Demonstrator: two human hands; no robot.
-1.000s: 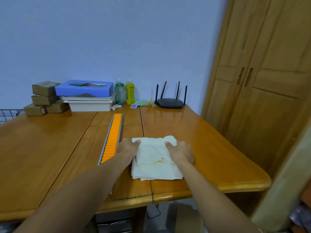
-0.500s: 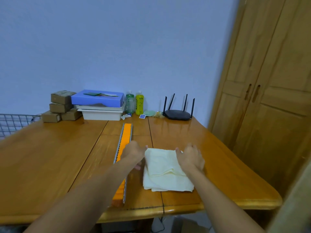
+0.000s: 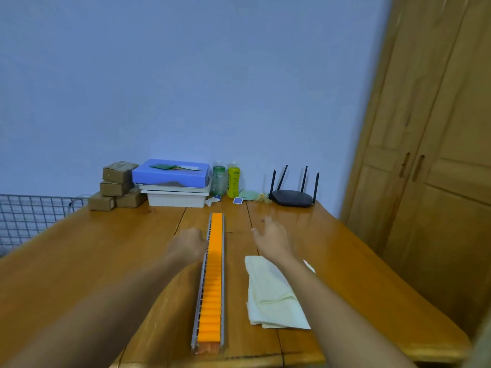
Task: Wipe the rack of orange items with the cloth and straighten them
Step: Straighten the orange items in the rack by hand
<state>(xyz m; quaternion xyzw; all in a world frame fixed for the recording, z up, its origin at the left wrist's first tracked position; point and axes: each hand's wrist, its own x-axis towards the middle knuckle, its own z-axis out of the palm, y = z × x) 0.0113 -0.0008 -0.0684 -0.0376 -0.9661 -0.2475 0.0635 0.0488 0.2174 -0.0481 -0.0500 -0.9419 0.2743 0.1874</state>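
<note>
A long grey rack (image 3: 223, 264) filled with a row of orange items (image 3: 212, 290) runs from the table's front edge straight toward the far wall. My left hand (image 3: 189, 244) is curled into a loose fist, its thumb side resting against the rack's left rail about two thirds of the way up. My right hand (image 3: 271, 240) hovers to the right of the rack with its fingers spread and holds nothing. A folded pale yellow cloth (image 3: 273, 298) lies flat on the table right of the rack, partly under my right forearm.
At the wall end of the wooden table (image 3: 79, 261) stand small cardboard boxes (image 3: 117, 185), a blue box on white trays (image 3: 172, 181), two bottles (image 3: 227, 180) and a black router (image 3: 292, 196). A wire grid (image 3: 29, 219) stands at left, a wooden wardrobe (image 3: 430, 181) at right.
Both hands have left the cloth and moved forward. The left hand went to the rack's left rail. The right hand opened above the table. The view tilted up.
</note>
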